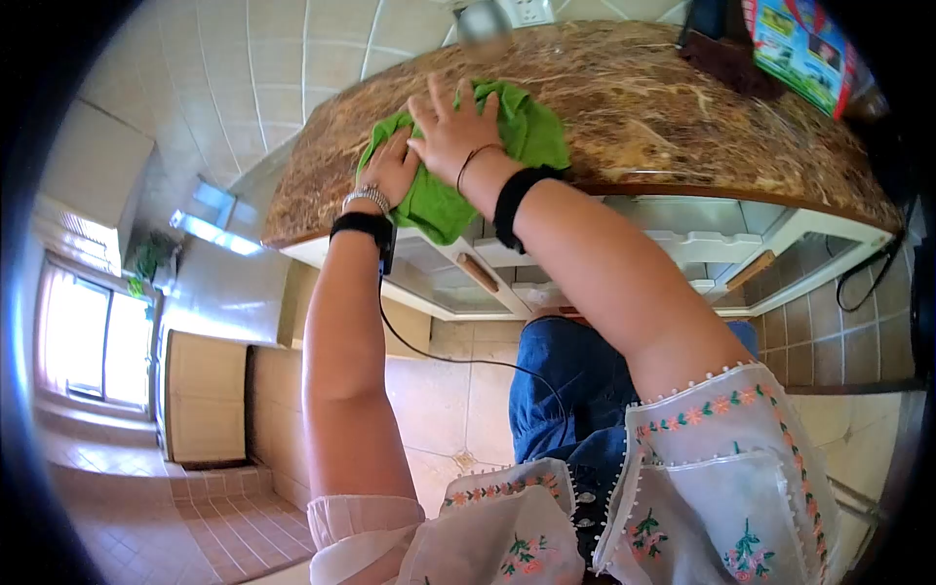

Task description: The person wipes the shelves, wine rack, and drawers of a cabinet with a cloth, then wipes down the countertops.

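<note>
A green cloth [531, 132] lies crumpled on the brown marbled countertop [663, 117], and part of it hangs over the front edge. My right hand [456, 132] presses down on the cloth with its fingers spread. Close beside it on the left, my left hand [392, 174] rests flat on the same cloth, its fingers stretched forward and partly covered by the right hand. Neither hand grips the cloth.
At the back stands a blurred metallic object [483, 29] near a wall socket [531, 12]. A colourful package [804, 54] and dark items sit at the back right. Below the counter are white cabinet doors [682, 239]. A black cable [458, 361] runs from my left wrist.
</note>
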`<state>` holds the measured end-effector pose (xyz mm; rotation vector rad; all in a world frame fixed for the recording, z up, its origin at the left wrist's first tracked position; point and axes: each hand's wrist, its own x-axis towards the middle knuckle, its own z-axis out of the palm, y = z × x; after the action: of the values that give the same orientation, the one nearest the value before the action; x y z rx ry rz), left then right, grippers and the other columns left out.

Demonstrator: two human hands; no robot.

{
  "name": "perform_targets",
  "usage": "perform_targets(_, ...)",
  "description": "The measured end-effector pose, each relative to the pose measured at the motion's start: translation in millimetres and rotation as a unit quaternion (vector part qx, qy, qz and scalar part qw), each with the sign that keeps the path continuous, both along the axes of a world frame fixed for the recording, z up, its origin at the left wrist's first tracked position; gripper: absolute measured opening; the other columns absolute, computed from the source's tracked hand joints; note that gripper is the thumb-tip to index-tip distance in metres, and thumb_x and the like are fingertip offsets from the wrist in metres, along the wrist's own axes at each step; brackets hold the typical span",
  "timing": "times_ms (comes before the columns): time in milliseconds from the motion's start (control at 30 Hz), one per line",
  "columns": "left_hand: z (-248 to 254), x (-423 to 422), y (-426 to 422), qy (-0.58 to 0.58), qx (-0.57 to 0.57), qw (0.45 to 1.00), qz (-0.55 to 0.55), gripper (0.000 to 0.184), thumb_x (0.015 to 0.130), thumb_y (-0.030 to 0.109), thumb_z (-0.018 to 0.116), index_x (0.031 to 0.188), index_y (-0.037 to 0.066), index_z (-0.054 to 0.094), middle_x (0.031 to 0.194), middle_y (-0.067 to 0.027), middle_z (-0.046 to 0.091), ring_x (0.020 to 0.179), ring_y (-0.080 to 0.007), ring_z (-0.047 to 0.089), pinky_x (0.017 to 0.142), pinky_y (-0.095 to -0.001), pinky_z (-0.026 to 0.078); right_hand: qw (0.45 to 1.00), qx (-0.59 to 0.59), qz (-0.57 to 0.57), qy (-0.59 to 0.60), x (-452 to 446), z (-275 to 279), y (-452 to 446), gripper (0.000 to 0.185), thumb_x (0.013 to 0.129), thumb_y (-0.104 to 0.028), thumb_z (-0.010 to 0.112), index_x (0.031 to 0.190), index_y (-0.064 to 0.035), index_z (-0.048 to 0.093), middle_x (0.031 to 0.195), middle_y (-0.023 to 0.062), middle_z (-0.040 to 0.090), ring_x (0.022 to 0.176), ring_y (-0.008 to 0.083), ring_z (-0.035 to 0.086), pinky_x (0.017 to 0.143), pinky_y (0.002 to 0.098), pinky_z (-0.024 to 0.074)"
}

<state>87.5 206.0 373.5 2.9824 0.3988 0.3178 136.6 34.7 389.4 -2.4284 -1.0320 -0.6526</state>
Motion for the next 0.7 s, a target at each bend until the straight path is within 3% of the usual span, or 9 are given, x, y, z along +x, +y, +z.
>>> perform_targets(100,10,-3,-18,0.006,0.003,0.999,0.043,0.062,0.088,0.051,0.028,0.137,0.013,0.03,0.142,-0.008,0.03,0.13,-0.0268,0.03,0.105,-0.039,0.025,0.996,-0.002,0.002,0.09,1,8,-22,0.065,0.086,-0.059,0.03,0.135,-0.0166,0.036,0.145,0.0137,0.02,0.133,0.0393,0.013,0.106,0.0556,0.0107)
perform_targets(167,16,-13,-34,0.004,-0.011,0.998,0.063,0.062,0.088,0.05,0.033,0.137,0.012,0.031,0.14,-0.0082,0.034,0.129,-0.0275,0.031,0.104,-0.0394,0.025,0.977,-0.095,0.053,0.186,6,20,-40,0.07,0.084,-0.059,0.036,0.137,-0.0131,0.033,0.145,0.0151,0.02,0.133,0.0403,0.013,0.105,0.0574,0.0073)
perform_targets(233,12,-13,-36,-0.007,-0.038,0.997,0.07,0.064,0.086,0.051,0.035,0.137,0.012,0.031,0.14,-0.0087,0.035,0.128,-0.0273,0.032,0.105,-0.0392,0.024,0.977,-0.09,0.058,0.184,11,20,-52,0.075,0.081,-0.065,0.034,0.135,-0.0127,0.036,0.144,0.0155,0.023,0.133,0.0385,0.013,0.107,0.0538,0.0093)
perform_targets(333,14,-17,-47,-0.006,-0.057,0.996,0.068,0.066,0.085,0.053,0.036,0.137,0.012,0.031,0.14,-0.0093,0.034,0.129,-0.0279,0.031,0.106,-0.0398,0.022,0.962,-0.167,0.119,0.179,14,26,-72,0.088,0.073,-0.07,0.041,0.14,-0.0146,0.026,0.146,0.0136,0.018,0.135,0.0356,0.01,0.108,0.05,0.0076)
perform_targets(500,12,-16,-77,-0.001,-0.041,0.996,0.074,0.068,0.084,0.054,0.037,0.138,0.013,0.03,0.142,-0.0101,0.031,0.131,-0.0302,0.026,0.107,-0.0416,0.019,0.964,-0.18,0.128,0.146,18,22,-96,0.088,0.073,-0.071,0.04,0.139,-0.0157,0.027,0.146,0.0126,0.018,0.135,0.0352,0.011,0.108,0.0499,0.0076)
perform_targets(567,10,-14,-89,0.003,-0.021,0.998,0.059,0.068,0.085,0.054,0.037,0.138,0.012,0.029,0.142,-0.0108,0.03,0.131,-0.0311,0.026,0.106,-0.0421,0.019,0.959,-0.165,0.152,0.173,23,23,-106,0.086,0.072,-0.068,0.046,0.139,-0.0159,0.028,0.146,0.0118,0.019,0.135,0.0328,0.011,0.108,0.0497,0.007)
perform_targets(700,13,-13,-122,0.011,-0.002,1.0,0.028,0.068,0.086,0.053,0.034,0.137,0.009,0.03,0.143,-0.0118,0.027,0.131,-0.0315,0.025,0.106,-0.0433,0.018,0.961,-0.151,0.143,0.18,44,23,-131,0.092,0.067,-0.07,0.049,0.139,-0.0175,0.028,0.146,0.0141,0.018,0.134,0.0332,0.019,0.108,0.043,0.018)
